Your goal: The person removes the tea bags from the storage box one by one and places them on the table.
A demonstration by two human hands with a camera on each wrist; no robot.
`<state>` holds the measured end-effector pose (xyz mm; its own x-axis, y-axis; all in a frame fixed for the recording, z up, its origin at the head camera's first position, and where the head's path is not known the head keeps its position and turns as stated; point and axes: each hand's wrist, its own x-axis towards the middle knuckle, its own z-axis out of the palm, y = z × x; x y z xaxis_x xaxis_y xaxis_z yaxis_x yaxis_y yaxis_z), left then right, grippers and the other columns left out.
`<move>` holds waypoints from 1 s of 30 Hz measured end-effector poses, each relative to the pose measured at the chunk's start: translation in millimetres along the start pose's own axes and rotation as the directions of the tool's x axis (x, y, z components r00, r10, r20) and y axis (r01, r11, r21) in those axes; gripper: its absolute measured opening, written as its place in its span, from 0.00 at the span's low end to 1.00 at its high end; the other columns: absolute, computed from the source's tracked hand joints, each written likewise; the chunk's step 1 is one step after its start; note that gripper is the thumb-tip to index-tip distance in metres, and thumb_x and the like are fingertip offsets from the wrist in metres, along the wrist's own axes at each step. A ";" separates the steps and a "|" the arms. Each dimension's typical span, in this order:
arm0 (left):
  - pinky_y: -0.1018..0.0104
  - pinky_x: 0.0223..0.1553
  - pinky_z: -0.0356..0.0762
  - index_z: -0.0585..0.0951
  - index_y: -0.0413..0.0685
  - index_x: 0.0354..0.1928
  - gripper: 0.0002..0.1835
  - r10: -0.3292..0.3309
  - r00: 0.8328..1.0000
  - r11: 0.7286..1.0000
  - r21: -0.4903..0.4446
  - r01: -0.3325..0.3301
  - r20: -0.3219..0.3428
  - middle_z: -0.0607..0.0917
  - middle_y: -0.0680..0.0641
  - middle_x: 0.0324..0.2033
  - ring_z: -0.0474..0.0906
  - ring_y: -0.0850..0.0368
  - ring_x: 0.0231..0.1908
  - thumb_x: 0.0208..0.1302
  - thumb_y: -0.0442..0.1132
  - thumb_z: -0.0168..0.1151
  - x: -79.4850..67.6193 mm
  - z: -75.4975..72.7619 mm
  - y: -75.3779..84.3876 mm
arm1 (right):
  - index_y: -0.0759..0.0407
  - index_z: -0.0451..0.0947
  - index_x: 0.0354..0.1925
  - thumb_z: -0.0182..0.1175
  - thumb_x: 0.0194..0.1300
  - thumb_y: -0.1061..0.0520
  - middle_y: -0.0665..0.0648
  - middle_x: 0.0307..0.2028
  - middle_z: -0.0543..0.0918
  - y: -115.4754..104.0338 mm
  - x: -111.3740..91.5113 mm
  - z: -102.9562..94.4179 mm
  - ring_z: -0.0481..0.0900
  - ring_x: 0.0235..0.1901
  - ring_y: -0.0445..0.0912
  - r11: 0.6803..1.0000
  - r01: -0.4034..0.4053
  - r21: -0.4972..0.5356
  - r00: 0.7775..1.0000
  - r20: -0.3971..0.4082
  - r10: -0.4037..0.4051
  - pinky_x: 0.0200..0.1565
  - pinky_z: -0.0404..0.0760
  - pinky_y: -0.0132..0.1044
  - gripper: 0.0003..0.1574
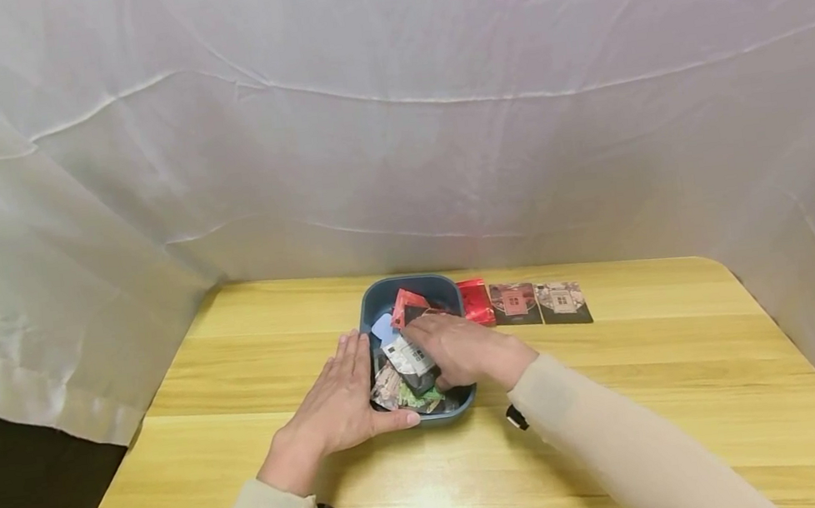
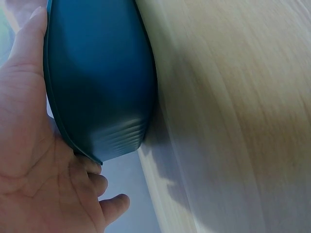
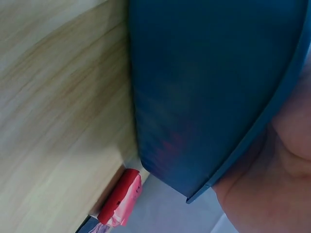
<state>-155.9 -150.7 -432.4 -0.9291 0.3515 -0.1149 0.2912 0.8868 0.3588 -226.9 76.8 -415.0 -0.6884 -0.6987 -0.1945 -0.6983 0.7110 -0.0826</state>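
Note:
A dark blue bin (image 1: pixel 410 279) holds several small packets. My left hand (image 1: pixel 330 405) lies against its left side with straight fingers, the thumb stretched along the near rim. In the left wrist view the palm (image 2: pixel 43 179) is beside the bin wall (image 2: pixel 102 73). Over the right rim, my right hand (image 1: pixel 464 351) reaches among the packets; its fingertips are partly hidden. A black-and-white packet (image 1: pixel 410 358) lies between its fingers and thumb, but a grip cannot be made out. Also inside are a red packet (image 1: pixel 407 300), a light-blue piece (image 1: pixel 386 328) and a green-patterned packet (image 1: pixel 419 395).
Just right of the bin, a shiny red packet (image 1: pixel 476 302) lies beside a dark packet with a red label (image 1: pixel 515 304) and one with a pale label (image 1: pixel 564 303). They form a row on the wooden table (image 1: pixel 691 356). A pale curtain (image 1: pixel 397 163) hangs behind.

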 end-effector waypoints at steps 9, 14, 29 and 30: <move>0.42 0.83 0.47 0.44 0.33 0.84 0.77 0.003 1.000 1.000 -0.011 -0.003 0.006 0.42 0.32 0.84 0.37 0.39 0.84 0.52 0.85 0.61 1.3 0.1 0.1 | 0.61 0.60 0.80 0.82 0.54 0.44 0.61 0.75 0.70 -3.3 -1.2 0.7 0.67 0.76 0.56 1.000 0.000 -0.022 0.999 -0.039 -0.001 0.79 0.64 0.48 0.66; 0.43 0.83 0.46 0.43 0.34 0.84 0.77 -0.005 1.000 1.000 -0.007 0.005 0.011 0.41 0.33 0.84 0.36 0.40 0.84 0.52 0.85 0.62 0.4 0.0 0.8 | 0.62 0.64 0.78 0.82 0.52 0.41 0.60 0.71 0.72 -3.6 -1.9 -1.2 0.71 0.70 0.55 1.000 0.000 -0.013 0.997 -0.080 -0.001 0.75 0.71 0.48 0.65; 0.44 0.83 0.45 0.43 0.33 0.83 0.77 0.000 1.000 1.000 0.002 0.000 0.010 0.41 0.32 0.84 0.35 0.39 0.84 0.53 0.85 0.62 -0.5 -0.7 2.1 | 0.62 0.66 0.73 0.79 0.49 0.37 0.59 0.63 0.75 4.0 -20.8 -29.4 0.71 0.57 0.51 0.999 -0.037 -0.007 0.986 -0.161 0.035 0.65 0.78 0.44 0.62; 0.44 0.83 0.45 0.43 0.34 0.84 0.77 -0.003 1.000 1.000 0.004 0.003 0.012 0.41 0.33 0.84 0.35 0.40 0.84 0.52 0.85 0.62 -0.6 -0.7 2.3 | 0.62 0.66 0.73 0.79 0.49 0.37 0.59 0.62 0.75 5.5 -22.7 -30.9 0.71 0.57 0.51 0.999 -0.037 -0.003 0.985 -0.167 0.036 0.64 0.78 0.45 0.62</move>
<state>-154.8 -149.1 -430.9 -0.9271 0.3524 -0.1273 0.2893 0.8891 0.3546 -221.2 94.2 -380.9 -0.7359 -0.6763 -0.0318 -0.6732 0.7359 -0.0721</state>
